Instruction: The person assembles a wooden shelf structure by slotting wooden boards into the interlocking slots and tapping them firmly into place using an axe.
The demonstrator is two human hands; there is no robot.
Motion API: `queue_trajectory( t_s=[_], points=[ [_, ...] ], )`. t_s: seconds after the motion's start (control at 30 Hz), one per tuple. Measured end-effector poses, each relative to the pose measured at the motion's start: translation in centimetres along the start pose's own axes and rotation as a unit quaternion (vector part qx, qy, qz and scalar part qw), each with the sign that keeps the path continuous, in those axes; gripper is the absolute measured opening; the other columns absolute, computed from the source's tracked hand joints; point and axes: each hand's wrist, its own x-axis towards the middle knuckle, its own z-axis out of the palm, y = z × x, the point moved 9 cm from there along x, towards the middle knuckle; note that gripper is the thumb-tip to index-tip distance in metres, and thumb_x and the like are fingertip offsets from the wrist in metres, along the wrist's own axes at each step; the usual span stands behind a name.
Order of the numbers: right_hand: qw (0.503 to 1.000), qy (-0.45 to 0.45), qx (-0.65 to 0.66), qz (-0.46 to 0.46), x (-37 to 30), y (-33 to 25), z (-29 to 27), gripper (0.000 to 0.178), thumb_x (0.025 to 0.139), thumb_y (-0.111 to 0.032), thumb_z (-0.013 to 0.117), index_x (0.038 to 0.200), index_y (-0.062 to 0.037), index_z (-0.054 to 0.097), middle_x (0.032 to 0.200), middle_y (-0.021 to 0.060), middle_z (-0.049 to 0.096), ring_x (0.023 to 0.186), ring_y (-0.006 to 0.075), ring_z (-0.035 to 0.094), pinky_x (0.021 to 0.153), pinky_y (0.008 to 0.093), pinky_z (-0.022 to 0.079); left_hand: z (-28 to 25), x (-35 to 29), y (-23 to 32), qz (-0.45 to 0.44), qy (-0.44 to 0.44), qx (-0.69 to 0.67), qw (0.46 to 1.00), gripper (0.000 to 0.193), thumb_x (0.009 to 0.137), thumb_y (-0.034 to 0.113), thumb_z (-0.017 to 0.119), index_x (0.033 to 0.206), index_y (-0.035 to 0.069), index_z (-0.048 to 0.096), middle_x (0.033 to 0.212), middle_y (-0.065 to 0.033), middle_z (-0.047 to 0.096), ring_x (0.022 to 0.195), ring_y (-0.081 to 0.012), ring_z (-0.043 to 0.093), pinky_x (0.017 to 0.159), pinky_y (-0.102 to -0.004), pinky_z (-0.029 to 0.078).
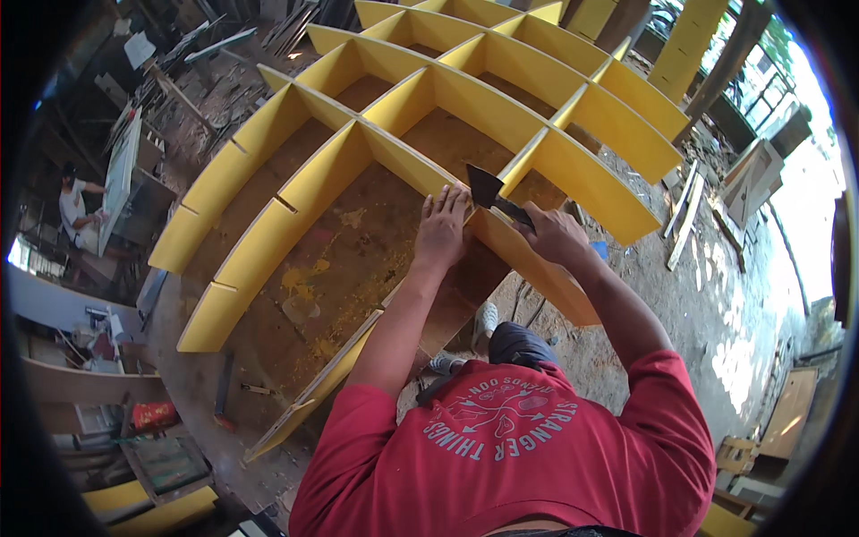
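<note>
Yellow slotted panels (242,251) stand on edge and cross each other in a curved lattice. My left hand (440,224) lies over the top edge of one yellow panel (407,159), near a crossing, its fingers wrapped onto the edge and its thumb hidden. My right hand (555,234) is closed round the handle of a dark scraper with a flat, flared blade (484,186). The blade is just right of my left fingertips, over the joint; whether it touches the wood I cannot tell. Another yellow panel (537,259) runs below my right hand toward the lower right.
The lattice stands over a brown, yellow-stained board (313,268). A hammer (225,394) lies at the lower left, beside a loose yellow panel end (295,416). Wood strips (684,215) lie on the right-hand floor. At the far left a person (79,210) handles a pale board (121,179).
</note>
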Motion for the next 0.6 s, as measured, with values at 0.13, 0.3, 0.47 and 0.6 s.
queue_trajectory(
  t_s=[0.13, 0.3, 0.47, 0.6],
  points=[
    [0.999, -0.022, -0.002, -0.029, 0.4, 0.2, 0.0, 0.047, 0.106, -0.049, 0.061, 0.123, -0.0061, 0.063, 0.1, 0.029, 0.076, 0.1, 0.0499, 0.073, 0.088, 0.0599, 0.055, 0.1, -0.2, -0.4, -0.008, 0.003, 0.036, 0.999, 0.071, 0.095, 0.021, 0.069, 0.161, 0.005, 0.047, 0.171, -0.0137, 0.045, 0.161, -0.0321, 0.037, 0.133, -0.0519, 0.027],
    [0.998, -0.003, 0.01, -0.07, 1.3, 3.1, 1.1, 0.043, 0.107, -0.047, 0.058, 0.122, -0.0067, 0.064, 0.1, 0.0275, 0.076, 0.099, 0.0487, 0.073, 0.089, 0.0595, 0.055, -0.1, -0.2, 1.1, 0.021, 0.022, 0.09, 0.996, 0.077, 0.091, 0.025, 0.075, 0.161, 0.008, 0.047, 0.167, -0.0132, 0.05, 0.159, -0.0314, 0.041, 0.13, -0.0501, 0.031],
    [0.992, 0.014, 0.1, -0.071, 0.0, 6.4, 1.0, 0.042, 0.106, -0.047, 0.061, 0.117, -0.0055, 0.065, 0.097, 0.0285, 0.075, 0.097, 0.0514, 0.072, 0.087, 0.0601, 0.053, -0.2, -0.5, 3.3, 0.083, -0.005, 0.113, 0.99, 0.078, 0.088, 0.018, 0.074, 0.161, 0.01, 0.048, 0.167, -0.0113, 0.05, 0.158, -0.0298, 0.042, 0.129, -0.0488, 0.034],
    [0.978, 0.067, 0.192, -0.048, -1.6, 9.4, -0.8, 0.041, 0.106, -0.044, 0.065, 0.108, -0.0024, 0.064, 0.086, 0.0256, 0.074, 0.084, 0.0472, 0.072, 0.076, 0.0553, 0.052, 0.1, -0.9, 3.1, 0.063, 0.009, 0.09, 0.994, 0.077, 0.087, 0.018, 0.075, 0.159, 0.009, 0.051, 0.166, -0.0106, 0.051, 0.157, -0.0285, 0.043, 0.128, -0.0481, 0.035]
  ],
)
